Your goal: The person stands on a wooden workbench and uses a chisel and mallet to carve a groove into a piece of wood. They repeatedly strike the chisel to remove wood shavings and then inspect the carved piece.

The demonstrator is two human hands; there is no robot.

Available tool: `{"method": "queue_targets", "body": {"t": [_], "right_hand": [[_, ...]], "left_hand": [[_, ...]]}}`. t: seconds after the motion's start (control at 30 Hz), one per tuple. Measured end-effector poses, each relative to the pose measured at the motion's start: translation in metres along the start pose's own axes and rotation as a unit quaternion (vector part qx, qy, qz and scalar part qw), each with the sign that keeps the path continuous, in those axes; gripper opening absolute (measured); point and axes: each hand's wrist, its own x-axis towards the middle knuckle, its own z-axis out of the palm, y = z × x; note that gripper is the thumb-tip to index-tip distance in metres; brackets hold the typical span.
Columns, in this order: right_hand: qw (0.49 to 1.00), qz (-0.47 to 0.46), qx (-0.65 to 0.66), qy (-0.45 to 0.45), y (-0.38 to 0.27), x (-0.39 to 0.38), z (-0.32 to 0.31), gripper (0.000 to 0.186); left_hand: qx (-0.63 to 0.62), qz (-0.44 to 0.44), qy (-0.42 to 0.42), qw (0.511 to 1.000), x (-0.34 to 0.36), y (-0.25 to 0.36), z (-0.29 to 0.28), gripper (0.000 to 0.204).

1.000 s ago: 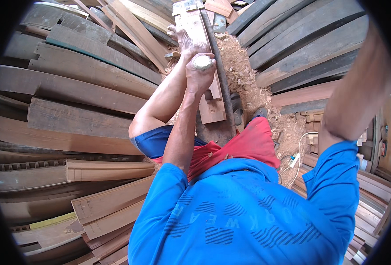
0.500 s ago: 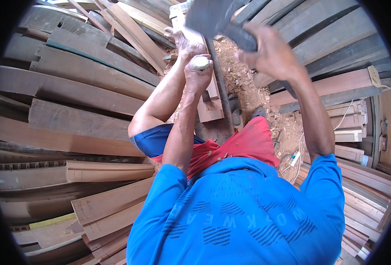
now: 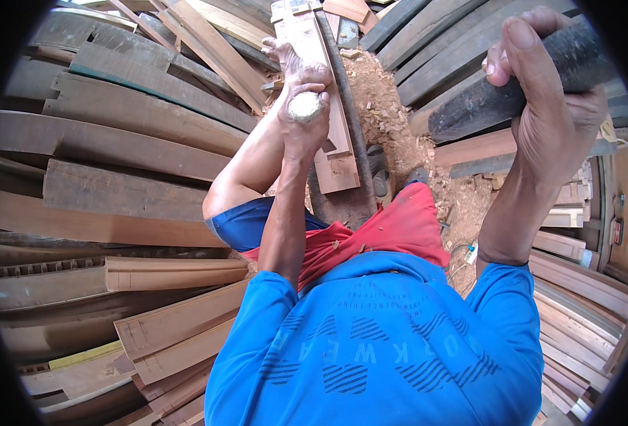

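Observation:
My left hand [image 3: 301, 131] is closed around an upright chisel; its pale, battered round butt [image 3: 304, 106] shows above the fist, while the blade is hidden below. Beneath it lies a reddish wooden board [image 3: 336, 174] with a dark notch, resting on a long dark beam [image 3: 366, 192]. My bare left foot [image 3: 296, 67] presses on the board just beyond the fist. Raised high at the right, close to the camera, my right hand [image 3: 548, 106] grips a dark mallet [image 3: 477, 113], of which only a thick cylindrical length shows.
Stacked planks [image 3: 136, 156] crowd the left side, and dark boards [image 3: 463, 42] lean at the far right. Wood chips [image 3: 378, 92] cover the floor beside the beam. A white cable with a plug [image 3: 471, 253] lies to the right of my red shorts [image 3: 417, 220].
My right hand has swung the mallet up and to the right, away from above the board. The left fist has shifted slightly left, still holding the chisel.

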Motion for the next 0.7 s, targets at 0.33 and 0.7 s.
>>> {"method": "queue_targets", "body": {"t": [0.33,0.7], "right_hand": [[0.985,-0.047,-0.039,-0.163,0.005,0.006,-0.043,0.021],[0.982,-0.075,-0.051,-0.167,0.007,0.007,-0.052,0.018]], "left_hand": [[0.035,0.000,-0.024,0.999,-0.002,-0.013,0.018,0.014],[0.092,0.022,-0.030,0.995,-0.004,0.006,0.037,0.016]]}}
